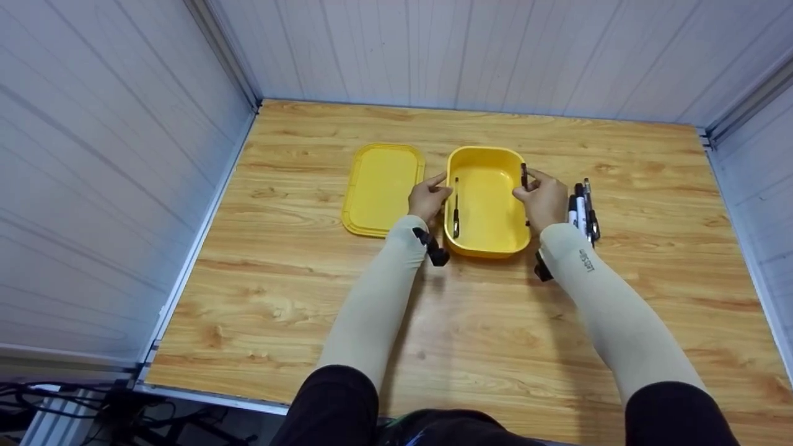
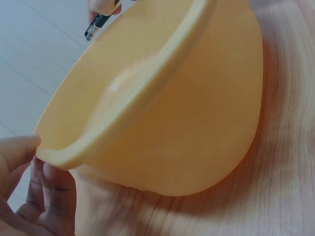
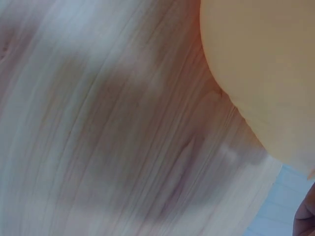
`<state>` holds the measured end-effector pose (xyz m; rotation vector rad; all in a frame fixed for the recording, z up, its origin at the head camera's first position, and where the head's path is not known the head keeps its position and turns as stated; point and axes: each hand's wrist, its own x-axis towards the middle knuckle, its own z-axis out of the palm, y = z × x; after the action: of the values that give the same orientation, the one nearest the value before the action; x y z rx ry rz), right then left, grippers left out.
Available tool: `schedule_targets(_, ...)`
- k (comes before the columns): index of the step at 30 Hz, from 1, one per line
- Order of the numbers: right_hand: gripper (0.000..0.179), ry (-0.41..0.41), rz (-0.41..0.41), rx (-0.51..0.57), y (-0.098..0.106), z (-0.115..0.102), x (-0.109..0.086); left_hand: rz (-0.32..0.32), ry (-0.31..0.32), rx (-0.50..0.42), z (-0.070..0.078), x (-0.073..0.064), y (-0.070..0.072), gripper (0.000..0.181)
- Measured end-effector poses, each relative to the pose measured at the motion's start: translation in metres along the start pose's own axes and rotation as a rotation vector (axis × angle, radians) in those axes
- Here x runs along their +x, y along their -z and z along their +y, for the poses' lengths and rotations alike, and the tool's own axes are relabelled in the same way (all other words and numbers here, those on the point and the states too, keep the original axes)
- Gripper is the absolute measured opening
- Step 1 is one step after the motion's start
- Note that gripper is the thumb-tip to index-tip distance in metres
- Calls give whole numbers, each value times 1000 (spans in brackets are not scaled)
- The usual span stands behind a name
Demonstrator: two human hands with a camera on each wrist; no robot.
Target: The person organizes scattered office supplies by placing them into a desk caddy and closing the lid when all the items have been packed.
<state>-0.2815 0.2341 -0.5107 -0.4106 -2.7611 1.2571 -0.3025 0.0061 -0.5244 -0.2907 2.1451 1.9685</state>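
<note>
A yellow plastic box (image 1: 489,214) stands lidless on the table, a slim pen (image 1: 456,210) lying along the left inside of it. My left hand (image 1: 427,198) pinches the box's left rim; in the left wrist view its thumb is over the edge and its fingers (image 2: 58,189) are beneath. At the right rim, my right hand (image 1: 545,199) holds a dark pen (image 1: 524,176) between thumb and fingers. That pen's end (image 2: 93,28) shows beyond the far wall in the left wrist view. Only a sliver of the right hand (image 3: 306,216) enters its own wrist view.
To the left of the box lies a flat yellow lid (image 1: 384,189). Several pens and markers (image 1: 582,207) lie together right of my right hand, partly hidden by the sleeve. Pale panel walls (image 1: 396,56) enclose the wooden table (image 1: 272,291) at the back and sides.
</note>
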Motion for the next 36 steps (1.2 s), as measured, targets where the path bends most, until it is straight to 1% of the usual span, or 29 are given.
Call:
schedule_targets(3, 50, -1, 5, -13, -2, 0, 0, -8, -2, 15, -1, 0, 0, 43)
schedule_targets(8, 50, 3, 13, -19, -4, -1, 0, 4, -3, 27, -1, 0, 0, 41)
schedule_targets(16, 48, 17, 12, 30, -7, -8, -2, 7, -12, 7, 2, -1, -1, 42)
schedule_targets(31, 50, 13, 23, 11, -10, -12, -1, 1, -13, 13, 2, -1, -4, 42)
schedule_targets(36, 49, 37, 39, 5, -11, -13, 0, 2, -30, 34, 2, -2, -3, 42)
